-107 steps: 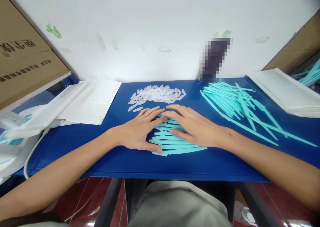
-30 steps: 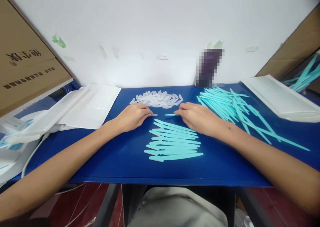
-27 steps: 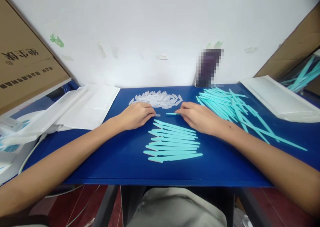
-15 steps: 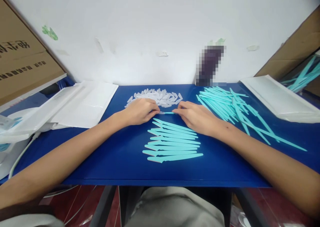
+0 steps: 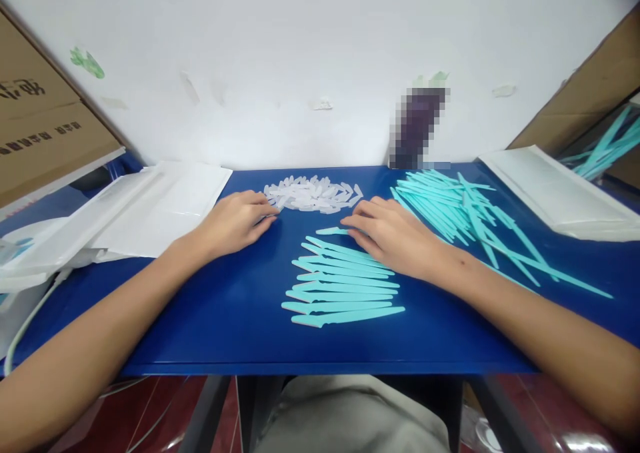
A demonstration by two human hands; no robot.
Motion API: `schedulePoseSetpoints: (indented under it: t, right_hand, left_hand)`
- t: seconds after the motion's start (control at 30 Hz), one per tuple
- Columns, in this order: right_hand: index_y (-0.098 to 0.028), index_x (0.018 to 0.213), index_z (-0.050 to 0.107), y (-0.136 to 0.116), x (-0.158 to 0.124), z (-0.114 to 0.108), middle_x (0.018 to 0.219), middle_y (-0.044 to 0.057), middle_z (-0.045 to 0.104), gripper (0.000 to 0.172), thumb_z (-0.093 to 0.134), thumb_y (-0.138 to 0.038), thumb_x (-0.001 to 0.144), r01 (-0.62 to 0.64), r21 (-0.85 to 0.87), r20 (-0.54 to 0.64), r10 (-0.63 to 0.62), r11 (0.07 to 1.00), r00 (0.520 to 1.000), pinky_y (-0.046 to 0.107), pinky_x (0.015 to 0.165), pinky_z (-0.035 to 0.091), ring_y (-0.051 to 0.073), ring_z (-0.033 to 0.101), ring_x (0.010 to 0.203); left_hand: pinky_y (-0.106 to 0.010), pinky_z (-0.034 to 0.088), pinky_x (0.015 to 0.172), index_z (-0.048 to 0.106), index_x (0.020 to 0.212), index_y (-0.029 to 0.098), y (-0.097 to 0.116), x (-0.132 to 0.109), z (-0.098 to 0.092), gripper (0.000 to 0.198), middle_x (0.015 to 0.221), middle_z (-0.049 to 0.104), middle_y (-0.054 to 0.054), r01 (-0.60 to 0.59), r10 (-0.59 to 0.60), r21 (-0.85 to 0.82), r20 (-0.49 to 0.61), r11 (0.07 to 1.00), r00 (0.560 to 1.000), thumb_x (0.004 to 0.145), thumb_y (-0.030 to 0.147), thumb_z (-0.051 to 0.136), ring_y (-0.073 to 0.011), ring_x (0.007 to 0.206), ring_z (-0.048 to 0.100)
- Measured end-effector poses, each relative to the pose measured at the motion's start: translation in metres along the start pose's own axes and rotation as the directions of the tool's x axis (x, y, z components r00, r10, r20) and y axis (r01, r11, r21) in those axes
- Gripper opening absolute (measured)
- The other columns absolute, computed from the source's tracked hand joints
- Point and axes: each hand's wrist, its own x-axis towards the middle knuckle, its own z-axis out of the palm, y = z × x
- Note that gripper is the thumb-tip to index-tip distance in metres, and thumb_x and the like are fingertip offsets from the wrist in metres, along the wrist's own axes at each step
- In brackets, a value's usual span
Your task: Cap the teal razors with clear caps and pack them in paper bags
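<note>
My left hand (image 5: 240,221) is at the left edge of a heap of small translucent white caps (image 5: 315,194); its thumb and fingers are slightly apart, and no object shows between them. My right hand (image 5: 385,230) has its fingers on a turquoise eyebrow razor (image 5: 330,231), whose head points left and whose handle is hidden under the hand. Just below, several turquoise eyebrow razors (image 5: 345,286) lie in a stacked row, heads to the left. Near my right wrist is a loose pile of more such razors (image 5: 440,206).
White padded envelopes (image 5: 165,206) lie at the left and another white envelope (image 5: 565,200) at the right. A printed carton (image 5: 45,113) stands far left. Another box (image 5: 590,100) with turquoise razors is far right. A white wall rises behind the blue table (image 5: 210,333).
My left hand has drawn away leftward from the razor to the cap heap. The razor's head now shows uncovered by that hand. My right hand has stayed nearly in place.
</note>
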Motion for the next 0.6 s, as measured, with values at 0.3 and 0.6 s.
schedulePoseSetpoints:
  t: [0.3,0.6]
  right_hand:
    - [-0.019,0.106,0.079,0.001,-0.002,-0.01,0.064,0.002,0.069,0.028,0.056,-0.034,0.101,-0.12,0.215,0.26,0.062,0.969,0.964,0.035,0.074,0.042,0.02,0.06,0.065]
    - [-0.019,0.095,0.076,0.007,-0.003,-0.008,0.08,0.004,0.067,0.019,0.059,-0.027,0.091,-0.158,0.264,0.213,0.102,0.952,0.972,0.03,0.066,0.044,0.017,0.06,0.067]
  left_hand:
    - [-0.033,0.049,0.076,0.081,0.102,0.022,-0.028,-0.014,-0.021,0.043,0.104,0.075,-0.008,0.126,-0.109,-0.061,0.221,0.99,0.969,0.098,0.046,0.046,-0.0227,0.084,0.07]
    - [-0.03,0.051,0.077,0.079,0.105,0.02,0.018,-0.01,-0.03,0.029,0.099,0.078,-0.004,0.062,0.0,-0.24,0.249,0.969,0.968,0.094,0.028,0.053,-0.0198,0.083,0.072]
